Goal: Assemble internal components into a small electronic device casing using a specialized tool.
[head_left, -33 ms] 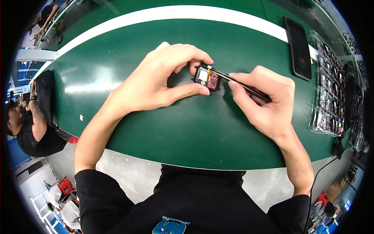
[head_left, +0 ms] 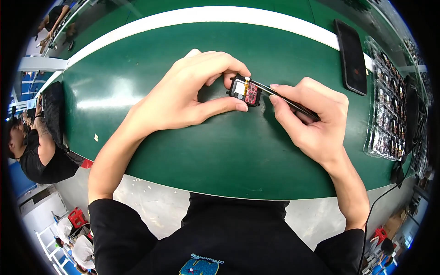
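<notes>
A small black device housing, open on top, shows a red circuit board, a silver-white block and a yellow strip inside. My left hand grips its left side, with the thumb at the near edge and the fingers at the far edge. In my right hand is a pair of dark tweezers, pinched between thumb and fingers. Their tips reach the housing's far edge, beside the top of the yellow strip. Whether the tips close on a part there is too small to tell.
Clear plastic trays packed with small parts lie along the right side of the green table. A black phone-like slab rests at the far right, across a white strip. A dark cable hangs by the right edge. Another person sits at left.
The housing, my left fingertips and the tweezers have shifted very slightly to the right. Both grips look the same.
</notes>
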Demonstrator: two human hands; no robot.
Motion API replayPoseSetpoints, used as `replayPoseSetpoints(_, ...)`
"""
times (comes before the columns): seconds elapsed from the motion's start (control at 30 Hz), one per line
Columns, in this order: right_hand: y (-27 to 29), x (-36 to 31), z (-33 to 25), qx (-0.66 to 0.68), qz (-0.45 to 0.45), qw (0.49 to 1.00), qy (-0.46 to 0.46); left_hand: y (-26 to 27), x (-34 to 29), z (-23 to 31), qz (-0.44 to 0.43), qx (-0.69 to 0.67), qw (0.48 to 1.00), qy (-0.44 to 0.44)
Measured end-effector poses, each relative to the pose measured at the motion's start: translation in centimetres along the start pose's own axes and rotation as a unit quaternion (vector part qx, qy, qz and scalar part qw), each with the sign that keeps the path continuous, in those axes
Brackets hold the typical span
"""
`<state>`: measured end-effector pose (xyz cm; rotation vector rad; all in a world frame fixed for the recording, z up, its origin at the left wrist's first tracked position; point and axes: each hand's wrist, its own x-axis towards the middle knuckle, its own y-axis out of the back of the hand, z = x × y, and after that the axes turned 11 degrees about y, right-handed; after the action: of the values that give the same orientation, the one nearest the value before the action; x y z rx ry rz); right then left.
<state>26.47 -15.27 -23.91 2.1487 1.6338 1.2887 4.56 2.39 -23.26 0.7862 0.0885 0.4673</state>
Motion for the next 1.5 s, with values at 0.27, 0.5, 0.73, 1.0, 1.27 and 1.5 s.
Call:
replayPoseSetpoints(0.27,-0.5,0.0,0.1,-0.063,0.003,0.996,0.062,-0.1,0.0,-0.5,0.009,0.002,1.0,-0.016)
replayPoseSetpoints(0.5,-0.7,-0.1,0.2,-0.068,0.009,0.993,0.095,0.1,0.1,-0.6,0.0,-0.009,1.0,-0.009)
replayPoseSetpoints(0.73,0.1,0.2,-0.4,0.062,-0.016,0.998,-0.018,1.3,0.5,-1.6,-0.064,-0.046,0.996,-0.027)
replayPoseSetpoints(1.0,0.3,0.4,-0.5,0.074,-0.025,0.997,-0.027,1.4,0.5,-1.6,-0.077,-0.042,0.996,-0.031)
replayPoseSetpoints(1.27,0.2,0.5,-0.5,0.079,-0.034,0.995,-0.047,1.4,0.4,-1.4,-0.076,-0.019,0.997,-0.028)
replayPoseSetpoints(1.5,0.3,0.5,-0.6,0.07,-0.04,0.996,-0.043,1.3,0.4,-1.2,-0.068,-0.015,0.997,-0.03)
